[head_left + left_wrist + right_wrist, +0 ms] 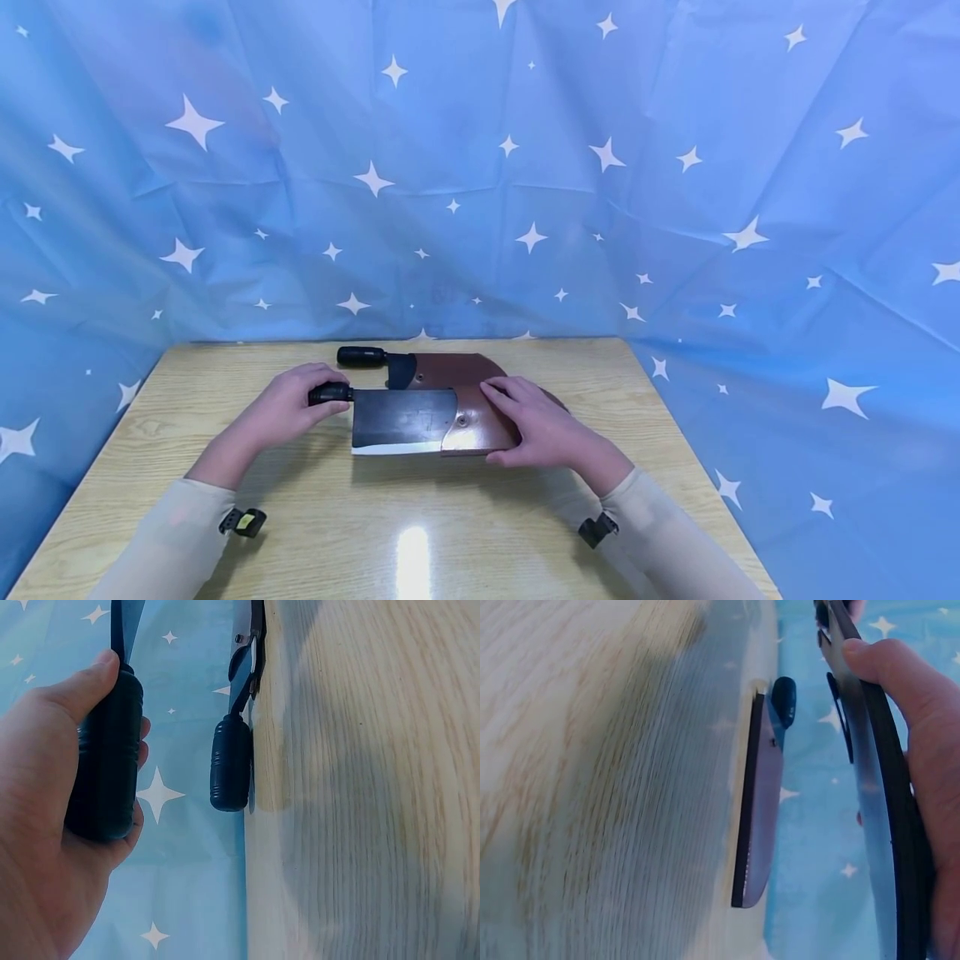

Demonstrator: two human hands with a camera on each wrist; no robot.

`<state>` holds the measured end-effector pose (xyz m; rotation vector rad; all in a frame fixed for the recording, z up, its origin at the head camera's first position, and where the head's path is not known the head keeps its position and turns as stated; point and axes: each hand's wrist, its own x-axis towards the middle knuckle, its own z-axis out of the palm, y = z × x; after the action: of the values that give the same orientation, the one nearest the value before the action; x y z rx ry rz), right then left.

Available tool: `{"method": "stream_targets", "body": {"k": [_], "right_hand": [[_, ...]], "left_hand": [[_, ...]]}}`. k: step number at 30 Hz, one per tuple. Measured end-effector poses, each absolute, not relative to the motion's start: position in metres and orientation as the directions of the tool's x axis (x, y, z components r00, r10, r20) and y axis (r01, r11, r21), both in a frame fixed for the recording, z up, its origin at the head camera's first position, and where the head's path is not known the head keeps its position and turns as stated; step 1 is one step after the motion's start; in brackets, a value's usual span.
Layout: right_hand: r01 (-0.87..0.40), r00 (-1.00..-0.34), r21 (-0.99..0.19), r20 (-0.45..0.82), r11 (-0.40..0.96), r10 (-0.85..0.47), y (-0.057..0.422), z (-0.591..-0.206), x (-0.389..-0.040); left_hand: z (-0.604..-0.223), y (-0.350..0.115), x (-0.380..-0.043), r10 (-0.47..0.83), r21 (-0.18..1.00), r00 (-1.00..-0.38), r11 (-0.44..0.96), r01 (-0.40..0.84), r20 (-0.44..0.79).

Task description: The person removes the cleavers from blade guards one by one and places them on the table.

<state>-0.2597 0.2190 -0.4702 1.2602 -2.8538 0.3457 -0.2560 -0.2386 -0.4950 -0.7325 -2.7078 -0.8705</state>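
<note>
My left hand (pixel 288 407) grips the black handle (pixel 328 393) of a cleaver, its fingers curled round it in the left wrist view. The broad dark blade (pixel 401 418) has a bright lower edge and points right. Its right part is hidden inside a brown leather sheath (pixel 480 425). My right hand (pixel 546 427) holds that sheath by its right side, thumb and fingers on opposite edges. In the right wrist view, the held sheath (pixel 877 795) stands off the table. Behind it lies a second cleaver, with a black handle (pixel 362 357) and a brown sheath (pixel 453 367) over most of its blade.
The light wood table (pixel 300 533) runs back to a blue star-patterned cloth (pixel 480 150), which also hangs at both sides. The second cleaver lies near the table's back edge. Both forearms wear pale sleeves (pixel 168 533) and dark wrist straps (pixel 242 522).
</note>
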Motion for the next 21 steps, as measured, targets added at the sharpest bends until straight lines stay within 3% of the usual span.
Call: {"method": "stream_targets", "body": {"k": [21], "right_hand": [[-0.74,-0.667,-0.207,0.106,0.64,-0.737,0.2273,-0.4706,-0.2616]], "left_hand": [[-0.4956,-0.2439,-0.2541,0.388,0.491,-0.859,0.706,0.51,0.334]]}}
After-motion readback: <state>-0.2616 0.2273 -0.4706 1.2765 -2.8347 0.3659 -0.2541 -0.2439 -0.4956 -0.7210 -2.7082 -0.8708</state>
